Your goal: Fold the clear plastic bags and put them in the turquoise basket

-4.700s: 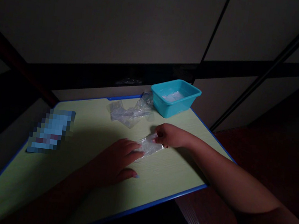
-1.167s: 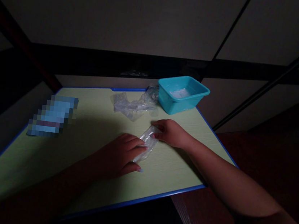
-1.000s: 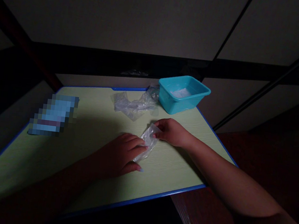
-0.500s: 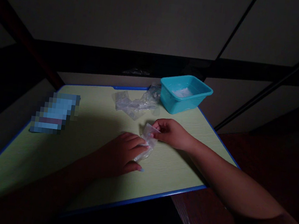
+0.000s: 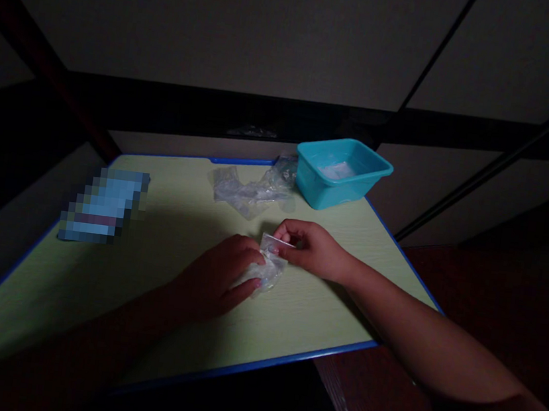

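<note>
A small clear plastic bag (image 5: 270, 276) lies low over the near middle of the table, between my two hands. My right hand (image 5: 310, 248) pinches its upper edge between thumb and fingers. From the left, my left hand (image 5: 226, 274) curls its fingertips and thumb onto the bag's other side. Something whitish shows in the bag, but I cannot make out what it is. Beyond my hands lies a crumpled pile of clear plastic bags (image 5: 251, 192), apart from the one I hold.
A turquoise plastic basin (image 5: 328, 194) with something white inside stands at the table's back right corner. A phone-like, blurred-out object (image 5: 107, 205) lies at the left. The pale table (image 5: 162, 345) has a blue edge, and cabinet panels (image 5: 236, 27) rise behind it.
My left fingers have drawn in from a spread pose and now close on the bag. The bag's upper edge has turned flatter under my right hand, which has barely moved.
</note>
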`<state>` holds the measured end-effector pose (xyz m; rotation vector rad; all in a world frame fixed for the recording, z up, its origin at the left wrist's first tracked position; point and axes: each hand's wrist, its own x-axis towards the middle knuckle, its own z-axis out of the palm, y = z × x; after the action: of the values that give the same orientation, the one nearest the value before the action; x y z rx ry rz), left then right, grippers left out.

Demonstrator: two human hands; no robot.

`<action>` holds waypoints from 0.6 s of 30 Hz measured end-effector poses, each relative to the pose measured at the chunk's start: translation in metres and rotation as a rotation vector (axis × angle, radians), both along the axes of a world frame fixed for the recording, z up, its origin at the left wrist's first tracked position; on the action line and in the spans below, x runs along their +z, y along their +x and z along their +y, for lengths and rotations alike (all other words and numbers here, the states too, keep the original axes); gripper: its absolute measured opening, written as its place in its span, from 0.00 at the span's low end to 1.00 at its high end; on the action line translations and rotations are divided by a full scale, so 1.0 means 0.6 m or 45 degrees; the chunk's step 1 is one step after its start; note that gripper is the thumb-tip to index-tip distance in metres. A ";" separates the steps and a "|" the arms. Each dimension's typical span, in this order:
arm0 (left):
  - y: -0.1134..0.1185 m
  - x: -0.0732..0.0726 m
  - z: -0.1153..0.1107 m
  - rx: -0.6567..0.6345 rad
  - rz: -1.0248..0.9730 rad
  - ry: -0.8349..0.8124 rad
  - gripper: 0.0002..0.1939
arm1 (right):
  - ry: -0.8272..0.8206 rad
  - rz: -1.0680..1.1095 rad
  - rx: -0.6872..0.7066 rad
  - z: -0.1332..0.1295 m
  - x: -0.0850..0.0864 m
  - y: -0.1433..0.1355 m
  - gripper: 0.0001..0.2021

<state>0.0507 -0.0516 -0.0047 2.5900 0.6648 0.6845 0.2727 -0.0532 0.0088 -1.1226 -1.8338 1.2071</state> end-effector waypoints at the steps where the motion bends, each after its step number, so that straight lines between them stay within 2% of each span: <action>1: 0.000 0.002 -0.002 0.084 -0.072 -0.125 0.11 | 0.022 -0.015 -0.014 -0.001 0.001 -0.001 0.07; 3: 0.002 0.004 -0.002 0.228 -0.216 -0.438 0.13 | 0.062 -0.047 -0.034 -0.004 0.003 -0.005 0.06; 6: 0.007 0.002 0.005 0.343 -0.460 -0.915 0.20 | 0.117 -0.125 -0.030 -0.010 0.007 -0.010 0.05; 9: 0.012 -0.002 0.014 0.415 -0.633 -1.228 0.26 | 0.178 -0.196 -0.006 -0.016 0.010 -0.014 0.06; 13: 0.016 -0.003 0.021 0.453 -0.733 -1.391 0.28 | 0.207 -0.176 0.054 -0.021 0.009 -0.017 0.09; 18: 0.014 -0.001 0.023 0.464 -0.704 -1.375 0.26 | 0.169 -0.116 0.203 -0.023 0.002 -0.016 0.14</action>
<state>0.0591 -0.0376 -0.0054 1.2422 0.9620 0.7928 0.2629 -0.0670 0.0099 -0.9876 -2.0734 1.1194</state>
